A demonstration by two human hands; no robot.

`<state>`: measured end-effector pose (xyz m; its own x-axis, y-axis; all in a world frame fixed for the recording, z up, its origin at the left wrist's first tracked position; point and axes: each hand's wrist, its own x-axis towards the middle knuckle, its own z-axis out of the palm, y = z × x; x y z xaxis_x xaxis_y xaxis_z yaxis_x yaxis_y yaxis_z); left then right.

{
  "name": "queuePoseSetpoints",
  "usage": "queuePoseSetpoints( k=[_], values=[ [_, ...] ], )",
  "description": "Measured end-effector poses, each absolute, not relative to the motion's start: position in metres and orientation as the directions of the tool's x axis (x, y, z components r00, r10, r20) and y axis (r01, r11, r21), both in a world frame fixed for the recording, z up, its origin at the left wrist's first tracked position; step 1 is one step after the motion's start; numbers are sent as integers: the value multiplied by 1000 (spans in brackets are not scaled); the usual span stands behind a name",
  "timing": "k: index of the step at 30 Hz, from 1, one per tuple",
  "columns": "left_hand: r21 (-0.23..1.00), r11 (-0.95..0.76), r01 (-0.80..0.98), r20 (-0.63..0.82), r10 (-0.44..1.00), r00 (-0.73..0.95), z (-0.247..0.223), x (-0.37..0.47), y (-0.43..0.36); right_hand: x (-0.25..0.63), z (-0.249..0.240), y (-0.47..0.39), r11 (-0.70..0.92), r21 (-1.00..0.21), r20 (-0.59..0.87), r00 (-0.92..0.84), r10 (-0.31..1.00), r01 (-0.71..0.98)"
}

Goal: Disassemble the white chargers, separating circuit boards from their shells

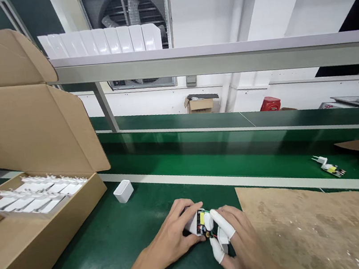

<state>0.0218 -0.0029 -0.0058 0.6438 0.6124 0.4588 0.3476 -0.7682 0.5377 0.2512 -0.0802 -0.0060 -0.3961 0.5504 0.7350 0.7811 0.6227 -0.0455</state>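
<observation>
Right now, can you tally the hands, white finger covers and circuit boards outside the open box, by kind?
Hands: 2 (left hand, right hand)
Finger covers: 2, both on the right hand
Circuit boards: 2 (held board, loose board)
Total: 6

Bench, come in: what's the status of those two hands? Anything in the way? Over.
Left hand gripping white housing. Right hand holding circuit board at the housing's open end. Cardboard sheet beside right hand, not between the two.
</observation>
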Motion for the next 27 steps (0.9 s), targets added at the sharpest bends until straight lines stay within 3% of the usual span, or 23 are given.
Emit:
queuePoseSetpoints(
  k=[27],
  values=[
    [589, -749, 303, 457, 619, 639, -4, 22, -5, 252, -11, -76, 642, -84, 790, -342, 510, 762]
  ],
)
